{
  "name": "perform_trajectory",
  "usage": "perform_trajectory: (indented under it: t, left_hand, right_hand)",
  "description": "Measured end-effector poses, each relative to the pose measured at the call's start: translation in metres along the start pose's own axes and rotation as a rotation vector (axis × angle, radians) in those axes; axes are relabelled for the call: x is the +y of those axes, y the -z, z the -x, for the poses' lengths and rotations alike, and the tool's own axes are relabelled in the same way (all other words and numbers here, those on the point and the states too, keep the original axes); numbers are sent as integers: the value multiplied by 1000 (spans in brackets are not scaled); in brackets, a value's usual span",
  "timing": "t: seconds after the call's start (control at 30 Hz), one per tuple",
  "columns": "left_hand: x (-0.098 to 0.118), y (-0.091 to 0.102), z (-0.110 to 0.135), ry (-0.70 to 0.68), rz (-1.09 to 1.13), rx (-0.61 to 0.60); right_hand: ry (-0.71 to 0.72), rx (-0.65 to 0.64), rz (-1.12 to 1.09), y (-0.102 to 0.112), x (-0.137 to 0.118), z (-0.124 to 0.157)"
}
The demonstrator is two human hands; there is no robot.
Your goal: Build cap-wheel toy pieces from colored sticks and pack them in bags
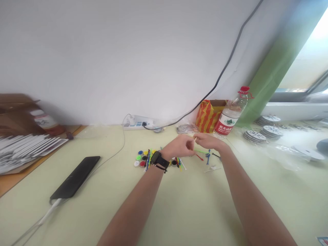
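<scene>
Above the table, my left hand (pixel 180 145), with a black watch (pixel 159 159) on its wrist, has its fingers curled in a pinch. The fingers of my right hand (pixel 205 140) are pinched close against it. A tiny yellowish piece (pixel 195 138) shows between the two hands; its kind is too small to tell. Below them lie a red arrow-shaped piece (pixel 200 157), a blue arrow-shaped piece (pixel 208 158) and a white piece with a thin rod (pixel 213 167). Round coloured caps (pixel 138 158) and thin coloured sticks (pixel 147 161) lie left of my left hand, partly hidden behind the wrist.
A large water bottle (pixel 229 118) and a red-yellow bag (pixel 207 118) stand by the wall, near a power strip (pixel 138 123). Left lies a black phone (pixel 75 177) with a white cable. Stacked printed discs (pixel 255 136) sit right, white sheets (pixel 28 150) far left.
</scene>
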State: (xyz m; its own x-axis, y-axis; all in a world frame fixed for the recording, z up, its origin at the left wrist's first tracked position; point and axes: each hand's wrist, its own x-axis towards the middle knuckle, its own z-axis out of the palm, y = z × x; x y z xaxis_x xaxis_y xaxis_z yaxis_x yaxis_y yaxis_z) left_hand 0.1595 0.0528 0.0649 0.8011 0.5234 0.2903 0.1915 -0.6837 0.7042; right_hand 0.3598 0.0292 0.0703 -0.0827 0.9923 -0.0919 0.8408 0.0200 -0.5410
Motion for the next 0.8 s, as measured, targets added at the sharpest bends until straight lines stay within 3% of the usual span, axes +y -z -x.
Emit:
perform_trajectory:
  t: [0.13,0.23,0.43,0.6,0.8]
  left_hand:
    - [-4,-13,-1,37,-88,-227]
    - [-9,-20,0,86,-149,-307]
    - [-14,-14,3,159,-194,-256]
    - [-19,-4,6,196,-379,-139]
    - [-27,0,10,290,-362,-203]
  right_hand:
    - [-78,-130,75,-2,13,-2]
    - [-124,-156,114,4,17,0]
    - [-280,-155,239,22,30,7]
    - [-406,-317,233,21,30,11]
    - [-439,-316,214,20,28,11]
